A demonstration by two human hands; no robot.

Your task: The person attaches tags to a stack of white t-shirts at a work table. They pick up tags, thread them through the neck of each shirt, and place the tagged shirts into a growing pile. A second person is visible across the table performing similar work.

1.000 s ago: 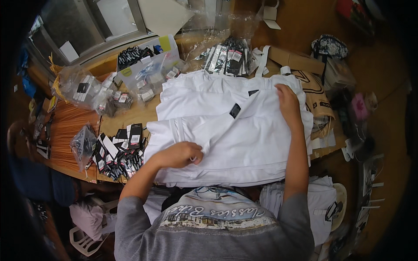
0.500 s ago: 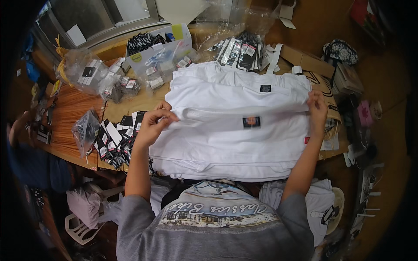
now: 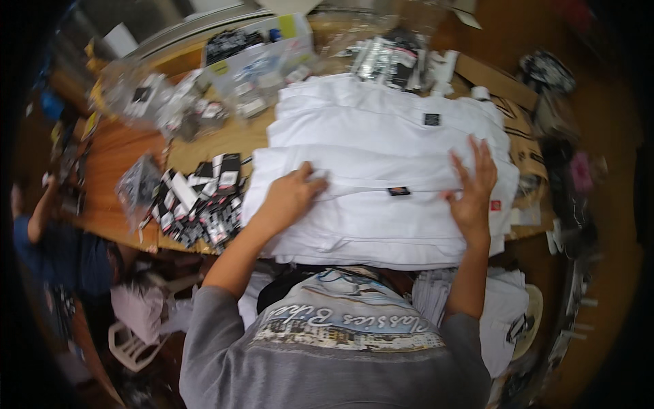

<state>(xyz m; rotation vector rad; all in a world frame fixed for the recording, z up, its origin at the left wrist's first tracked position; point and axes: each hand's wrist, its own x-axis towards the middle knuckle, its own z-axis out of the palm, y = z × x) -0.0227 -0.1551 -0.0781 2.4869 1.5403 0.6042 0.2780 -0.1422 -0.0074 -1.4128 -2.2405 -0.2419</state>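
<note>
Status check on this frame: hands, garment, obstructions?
Left hand and right hand flat on folded white shirt, topping white stack. Tag pile lies left, apart.

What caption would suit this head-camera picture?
Both hands, left hand and right hand, press flat on a folded white garment atop a stack on a cluttered wooden table.

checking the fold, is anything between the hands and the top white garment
Nothing visible. The left hand and right hand both lie flat, directly on the folded white garment on top of the stack.
</note>
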